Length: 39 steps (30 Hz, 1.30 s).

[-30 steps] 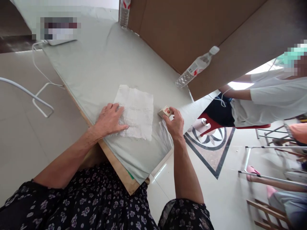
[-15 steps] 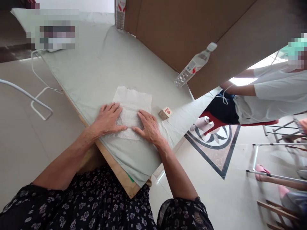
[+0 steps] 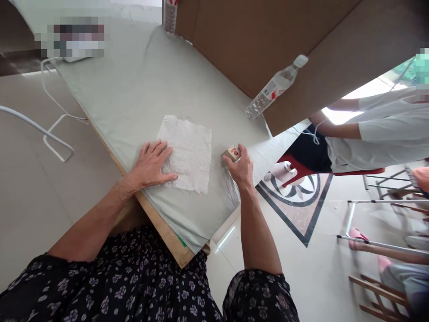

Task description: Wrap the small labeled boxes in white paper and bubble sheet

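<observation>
A white, roughly square sheet that looks like bubble wrap (image 3: 192, 154) lies flat on the cloth-covered table. On its left edge rests my left hand (image 3: 152, 166), palm down with the fingers spread. Right of the sheet is a small tan box (image 3: 232, 153) with a red round mark on it. My right hand (image 3: 241, 167) grips this box, thumb on its left side and fingers at its right end. The box appears to sit on the table or just over it.
A clear plastic bottle (image 3: 275, 89) leans against a large brown cardboard panel (image 3: 254, 49); another bottle (image 3: 170, 18) stands at the panel's far end. A person in a white shirt (image 3: 395, 138) sits at the right. White cables (image 3: 62, 100) hang off the table's left side.
My right hand has left the sheet, moved right and taken hold of the small box. My left hand stays on the sheet, which now shows more fully.
</observation>
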Each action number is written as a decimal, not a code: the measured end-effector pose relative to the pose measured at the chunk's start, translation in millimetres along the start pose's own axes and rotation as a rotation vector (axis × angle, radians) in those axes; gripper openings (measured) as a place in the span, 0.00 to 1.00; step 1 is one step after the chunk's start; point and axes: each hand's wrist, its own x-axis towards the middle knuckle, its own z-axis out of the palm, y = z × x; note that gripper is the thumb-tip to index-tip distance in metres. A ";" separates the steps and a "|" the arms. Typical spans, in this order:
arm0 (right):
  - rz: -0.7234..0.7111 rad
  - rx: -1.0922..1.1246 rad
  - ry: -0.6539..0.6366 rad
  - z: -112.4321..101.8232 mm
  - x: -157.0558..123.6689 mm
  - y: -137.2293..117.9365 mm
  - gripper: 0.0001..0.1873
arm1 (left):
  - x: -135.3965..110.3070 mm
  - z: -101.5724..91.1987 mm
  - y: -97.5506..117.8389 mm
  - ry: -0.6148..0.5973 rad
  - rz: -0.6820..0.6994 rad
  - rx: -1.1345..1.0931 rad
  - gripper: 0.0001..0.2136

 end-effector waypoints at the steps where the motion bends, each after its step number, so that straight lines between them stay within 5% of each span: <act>1: 0.026 0.014 -0.028 2.3 3.4 1.3 0.31 | -0.2 1.0 -1.2 -0.005 0.003 0.000 0.43; 6: -0.097 0.189 -0.018 0.1 -8.2 -24.4 0.26 | 0.2 0.8 -4.4 -0.029 0.023 0.005 0.45; 14: -0.376 0.309 -0.337 36.5 -27.7 -92.8 0.27 | 1.6 -1.0 -1.9 -0.060 0.016 0.017 0.47; 19: -0.419 0.275 -0.509 58.0 -29.7 -89.2 0.34 | 1.0 1.7 -3.1 -0.038 0.029 -0.013 0.45; 29: -0.334 0.299 -0.488 61.1 -34.2 -80.4 0.31 | 2.3 2.6 -4.2 -0.041 0.027 -0.027 0.46; 39: -0.399 0.281 -0.474 66.2 -34.1 -81.0 0.29 | 3.1 5.8 -6.6 -0.029 0.040 -0.018 0.45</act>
